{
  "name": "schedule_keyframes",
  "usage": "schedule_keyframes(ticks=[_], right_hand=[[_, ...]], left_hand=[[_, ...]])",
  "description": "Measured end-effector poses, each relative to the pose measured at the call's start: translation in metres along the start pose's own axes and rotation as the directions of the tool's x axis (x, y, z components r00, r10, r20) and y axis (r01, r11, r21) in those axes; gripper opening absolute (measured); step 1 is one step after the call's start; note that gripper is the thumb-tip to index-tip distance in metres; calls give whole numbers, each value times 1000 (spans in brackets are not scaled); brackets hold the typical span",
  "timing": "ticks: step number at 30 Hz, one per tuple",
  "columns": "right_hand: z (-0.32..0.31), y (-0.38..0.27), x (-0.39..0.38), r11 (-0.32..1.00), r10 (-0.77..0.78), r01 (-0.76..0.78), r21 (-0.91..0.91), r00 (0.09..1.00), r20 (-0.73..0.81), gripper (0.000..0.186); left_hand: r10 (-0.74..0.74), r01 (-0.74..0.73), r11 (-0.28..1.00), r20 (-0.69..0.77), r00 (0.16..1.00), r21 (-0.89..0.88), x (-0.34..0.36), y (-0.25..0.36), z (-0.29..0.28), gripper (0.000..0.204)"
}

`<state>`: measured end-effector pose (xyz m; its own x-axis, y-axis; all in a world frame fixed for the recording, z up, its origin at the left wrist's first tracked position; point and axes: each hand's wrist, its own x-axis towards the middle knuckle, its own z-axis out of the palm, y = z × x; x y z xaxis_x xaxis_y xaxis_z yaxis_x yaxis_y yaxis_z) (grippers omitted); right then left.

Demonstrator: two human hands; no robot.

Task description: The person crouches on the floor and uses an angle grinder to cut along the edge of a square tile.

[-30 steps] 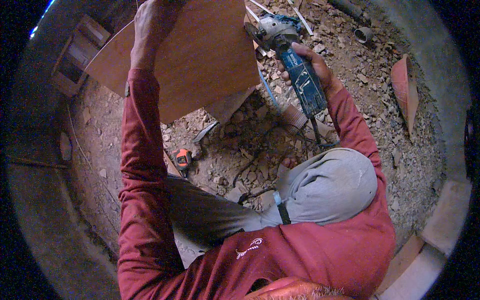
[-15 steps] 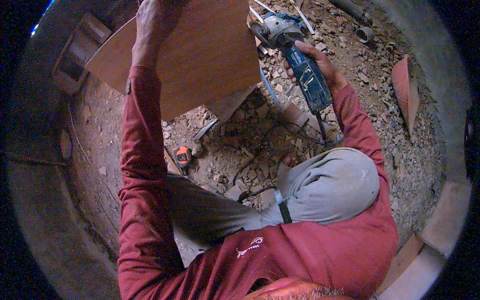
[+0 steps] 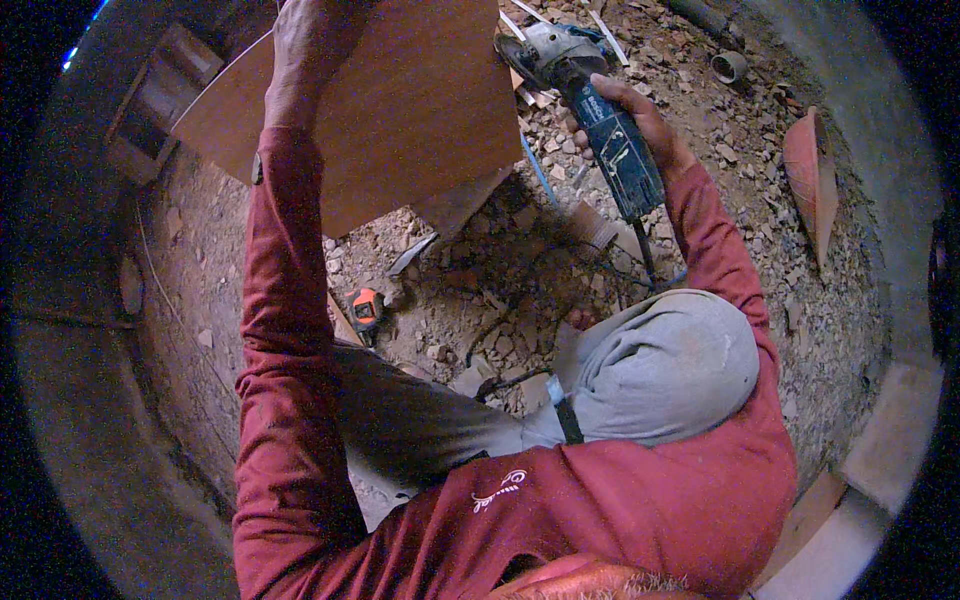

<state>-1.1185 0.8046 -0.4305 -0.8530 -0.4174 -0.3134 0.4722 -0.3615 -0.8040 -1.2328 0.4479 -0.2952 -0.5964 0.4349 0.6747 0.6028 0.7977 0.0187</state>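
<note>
My right hand (image 3: 645, 125) is wrapped round the blue body of an angle grinder (image 3: 620, 155). The grinder's grey head and disc point up and left, close beside the right edge of a large flat brown panel (image 3: 420, 120). From the grinder's rear a dark cable runs down toward my bent knee. At the top of the picture my left hand (image 3: 305, 45) grips the panel from its far left side; the fingertips are out of the picture. The panel is tilted above the rubble, and whether it is tile or board I cannot tell.
An orange and black tape measure (image 3: 366, 306) lies on the dirt near my leg. Broken rubble (image 3: 510, 325) covers the ground. A reddish bowl-like piece (image 3: 808, 180) and a pipe end (image 3: 729, 67) are at the right. A wooden box frame (image 3: 165, 100) stands at the far left.
The grinder has shifted slightly up and left, its disc now nearer the panel's upper right edge. My left hand and the panel have barely moved.
</note>
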Motion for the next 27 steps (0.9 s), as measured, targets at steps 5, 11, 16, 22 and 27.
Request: schedule_keyframes(ticks=[5,11,16,22,27], right_hand=[[-7,-2,1,999,41,-41,-20,999,-7,50],[-2,-6,-4,995,-20,13,-99,997,-76,50],[0,-8,-3,996,-8,1,-94,997,-72,50],[-7,-6,-8,996,14,-21,-91,997,-79,50],[-10,-5,-2,998,2,1,-63,999,43,52]], left_hand=[[-39,40,998,-23,999,51,0,-1,4,14],[-101,101,993,-6,995,65,-1,5,-1,17],[-107,108,994,-21,994,21,-2,12,-6,19],[-102,103,994,-7,995,40,-1,13,-4,19],[-106,105,994,-35,994,-12,-2,18,-9,17]])
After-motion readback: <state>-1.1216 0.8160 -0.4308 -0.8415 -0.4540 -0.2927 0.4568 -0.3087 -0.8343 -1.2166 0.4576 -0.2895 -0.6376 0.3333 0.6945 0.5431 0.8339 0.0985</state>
